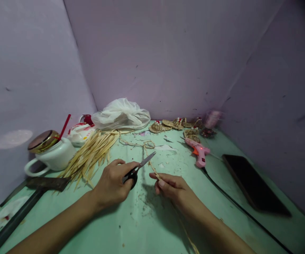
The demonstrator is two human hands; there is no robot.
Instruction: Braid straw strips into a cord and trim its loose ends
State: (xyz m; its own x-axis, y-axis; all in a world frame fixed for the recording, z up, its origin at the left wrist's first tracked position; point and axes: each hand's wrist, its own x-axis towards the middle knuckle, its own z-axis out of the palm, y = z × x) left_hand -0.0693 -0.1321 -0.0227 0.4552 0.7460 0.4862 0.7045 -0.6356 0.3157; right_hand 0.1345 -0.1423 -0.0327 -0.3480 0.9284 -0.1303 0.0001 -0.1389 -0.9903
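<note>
My left hand point(114, 183) is closed round the black handles of a pair of scissors point(139, 168), whose blades point up and to the right. My right hand point(172, 187) pinches a thin braided straw cord point(148, 148) that runs from my fingertips back across the green tabletop point(141, 218) in a loop. The scissor tips sit just left of the cord, close to my right fingertips. A bundle of pale straw strips point(91, 155) lies to the left of my left hand.
A white mug with a gold lid and red straw point(49, 151) stands at left. A clear plastic bag point(120, 114) and small woven straw pieces point(178, 125) lie at the back. A pink glue gun point(198, 151) with a black cable, and a dark phone point(252, 183), lie at right.
</note>
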